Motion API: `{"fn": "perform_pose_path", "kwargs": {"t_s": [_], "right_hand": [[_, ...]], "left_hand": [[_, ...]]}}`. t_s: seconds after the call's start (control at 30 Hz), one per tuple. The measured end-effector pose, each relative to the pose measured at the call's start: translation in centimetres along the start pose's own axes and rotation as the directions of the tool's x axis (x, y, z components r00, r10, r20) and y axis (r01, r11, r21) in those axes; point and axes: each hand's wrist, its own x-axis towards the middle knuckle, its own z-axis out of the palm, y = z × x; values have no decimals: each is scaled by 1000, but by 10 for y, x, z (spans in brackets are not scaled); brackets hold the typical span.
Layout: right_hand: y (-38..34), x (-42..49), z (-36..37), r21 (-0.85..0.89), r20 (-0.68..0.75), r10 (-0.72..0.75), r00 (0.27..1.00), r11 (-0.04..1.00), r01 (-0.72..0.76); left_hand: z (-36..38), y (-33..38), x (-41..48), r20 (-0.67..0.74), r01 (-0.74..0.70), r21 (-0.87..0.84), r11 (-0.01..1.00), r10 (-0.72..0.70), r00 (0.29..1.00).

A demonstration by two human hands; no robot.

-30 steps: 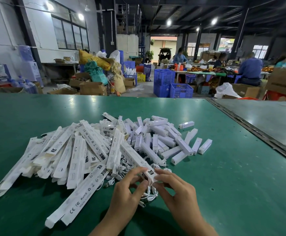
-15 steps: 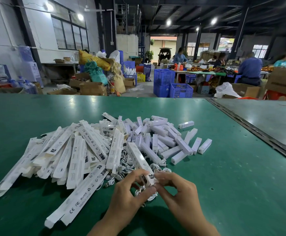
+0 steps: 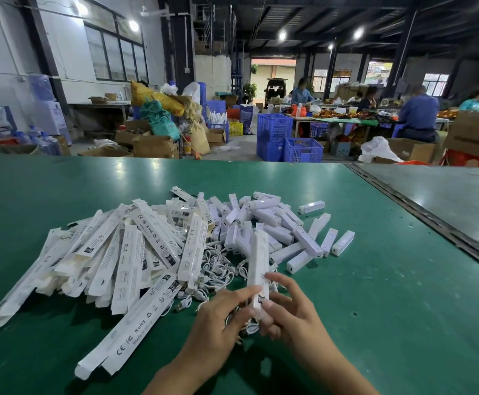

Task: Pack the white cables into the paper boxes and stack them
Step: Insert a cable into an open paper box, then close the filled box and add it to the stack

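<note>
Packing step: the left hand (image 3: 221, 317) and the right hand (image 3: 292, 317) both pinch the near end of one paper box (image 3: 258, 260). Next, the white cable (image 3: 251, 328) probably needs pushing inside.

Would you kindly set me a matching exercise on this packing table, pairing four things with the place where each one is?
Things
1. long assembled paper box
2. flat paper boxes
3. loose white cables
4. blue crates

Places
A. on the floor beyond the green table
B. heaped on the left side of the table
C. pinched between the left hand and the right hand
D. tangled on the table just beyond the hands

Pairs: 1-C, 2-B, 3-D, 4-A
</note>
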Motion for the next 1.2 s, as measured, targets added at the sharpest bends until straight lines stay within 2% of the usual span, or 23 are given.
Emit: {"fn": "perform_pose_path", "kwargs": {"t_s": [0.1, 0.13, 0.2, 0.27, 0.33, 0.4, 0.47, 0.6, 0.7, 0.77, 0.93, 1.0, 1.07, 1.13, 1.2], "right_hand": [[6, 3, -3, 58, -52, 35, 998, 998, -32], [7, 4, -3, 74, -103, 31, 994, 997, -23], [8, 7, -3, 82, -255, -4, 967, 996, 26], [6, 10, -7, 55, -415, -41, 909, 996, 70], [4, 12, -15, 49, -537, -54, 842, 994, 95], [2, 15, -23, 63, -632, -51, 774, 991, 116], [1, 17, -30, 94, -698, -39, 715, 985, 145], [0, 20, -38, 182, -747, 23, 664, 968, 172], [0, 19, -39, 225, -737, 71, 672, 963, 146], [2, 19, -37, 233, -701, 103, 706, 968, 90], [6, 17, -24, 132, -576, 104, 811, 991, -34], [8, 17, -20, 124, -539, 101, 836, 992, -40], [11, 17, -18, 110, -488, 101, 867, 993, -53], [14, 16, -16, 96, -421, 104, 901, 993, -70], [15, 14, -13, 79, -344, 106, 933, 993, -84]], "left_hand": [[-1, -2, 1, 82, 46, 93, 995, -54, 995], [-1, -2, 3, 76, 69, 154, 986, -81, 994], [-7, -5, 9, -35, 132, 317, 939, -128, 991], [-19, -10, 14, -187, 260, 513, 818, -189, 964], [-36, -14, 14, -297, 422, 638, 643, -300, 906], [-52, -15, 10, -347, 508, 703, 498, -384, 856], [-60, -16, 7, -369, 536, 724, 433, -413, 832], [-62, -16, 10, -355, 566, 674, 475, -464, 812], [-61, -15, 9, -345, 577, 636, 512, -481, 806], [-60, -16, 8, -345, 569, 612, 549, -462, 817], [-52, -11, 9, -385, 521, 479, 706, -365, 848], [-47, -5, 11, -419, 487, 333, 808, -336, 843], [-42, -1, 13, -453, 428, 98, 898, -343, 823], [-40, 2, 14, -408, 403, -214, 890, -456, 791], [-38, 3, 17, -298, 377, -512, 772, -571, 765]]}}
